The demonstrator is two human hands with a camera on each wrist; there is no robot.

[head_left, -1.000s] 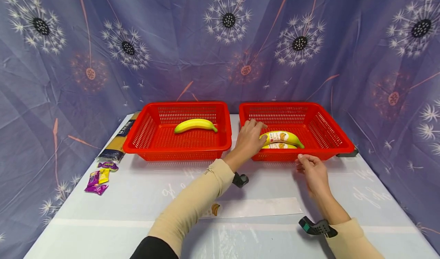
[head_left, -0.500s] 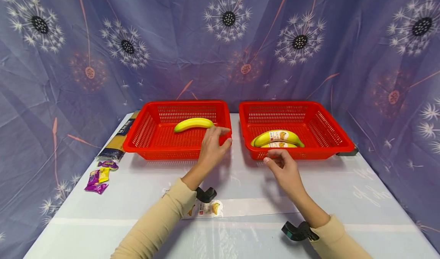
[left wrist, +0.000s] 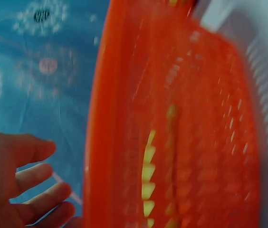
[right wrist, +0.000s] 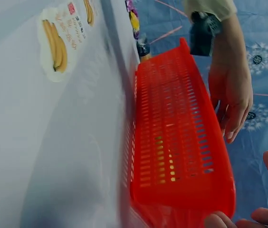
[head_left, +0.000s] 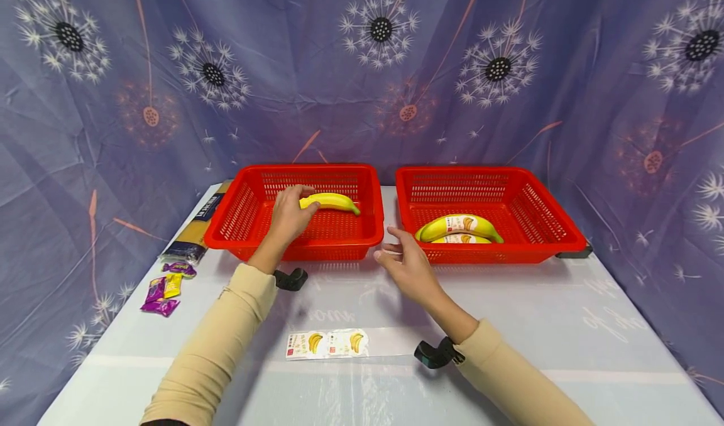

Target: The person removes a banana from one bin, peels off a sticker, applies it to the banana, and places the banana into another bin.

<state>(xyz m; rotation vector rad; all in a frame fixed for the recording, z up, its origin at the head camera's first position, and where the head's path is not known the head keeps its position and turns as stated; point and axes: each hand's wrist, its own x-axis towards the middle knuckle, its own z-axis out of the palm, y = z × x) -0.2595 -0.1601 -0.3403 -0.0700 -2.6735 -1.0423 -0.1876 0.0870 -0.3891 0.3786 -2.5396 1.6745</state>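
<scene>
My left hand (head_left: pixel 290 215) reaches over the left red basket (head_left: pixel 305 250), at the near end of a yellow banana (head_left: pixel 336 202) lying inside. In the left wrist view its fingers (left wrist: pixel 41 175) are spread and hold nothing, while the banana shows as yellow through the basket's slots. My right hand (head_left: pixel 411 267) hovers in front of the gap between the baskets, fingers loosely bent and holding nothing. Inside the right red basket (head_left: pixel 481 254) lie a labelled banana (head_left: pixel 435 227) and another labelled banana (head_left: pixel 460 239), partly hidden by the front wall.
A clear strip with two banana stickers (head_left: pixel 328 344) lies on the white table (head_left: pixel 339 398) before me. Several wrapped candies (head_left: pixel 164 289) and a flat packet (head_left: pixel 195 228) are at the left. A dark object (head_left: pixel 575 252) shows beside the right basket. A patterned curtain (head_left: pixel 271 87) hangs behind.
My left hand has left the right basket and moved left to the banana in the left one. The right hand has also moved left. The labelled bananas stay in the right basket.
</scene>
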